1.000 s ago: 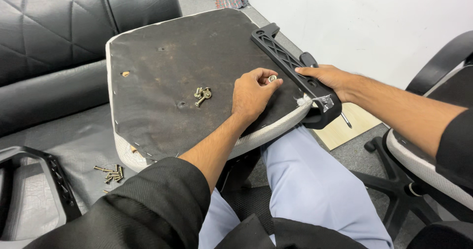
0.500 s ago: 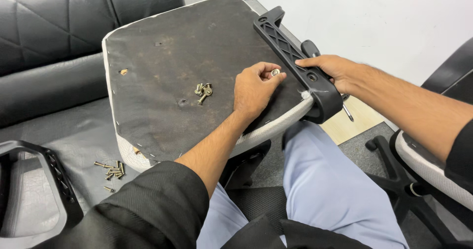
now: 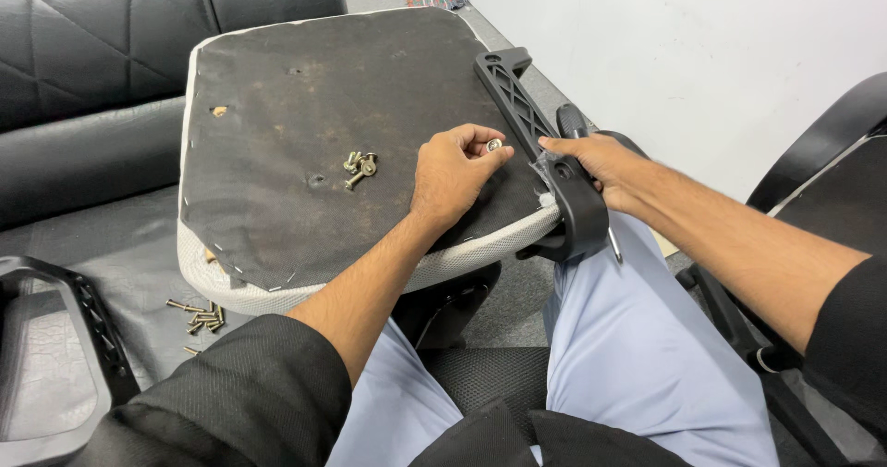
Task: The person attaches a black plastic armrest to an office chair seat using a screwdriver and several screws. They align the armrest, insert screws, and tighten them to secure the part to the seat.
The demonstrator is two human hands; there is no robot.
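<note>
Upturned chair seat [image 3: 277,153] lies across the lap, dark underside up, one edge resting on the black sofa [image 3: 83,88] beyond the hands.

Left hand [image 3: 453,173]: fingertips pinched shut on a single bolt with washer [image 3: 494,145], held at the seat edge right beside the black armrest bracket [image 3: 522,107].

Right hand [image 3: 601,164]: closed over the lower end of the bracket, just right of the left hand; a thin metal tool shaft [image 3: 613,243] pokes out below the palm. Hands are close together, not touching.

Spare bolts [image 3: 358,167] sit in a small heap on the underside, left of the left hand. More screws [image 3: 199,315] lie on the sofa by the left forearm.

Judgement on doing this well: keep the right hand pressing the bracket flat so its hole stays lined up; set the bolt in square and start it by fingers, so the thread catches cleanly before the tool goes on. Keep the seat level, or the loose heap will roll
</note>
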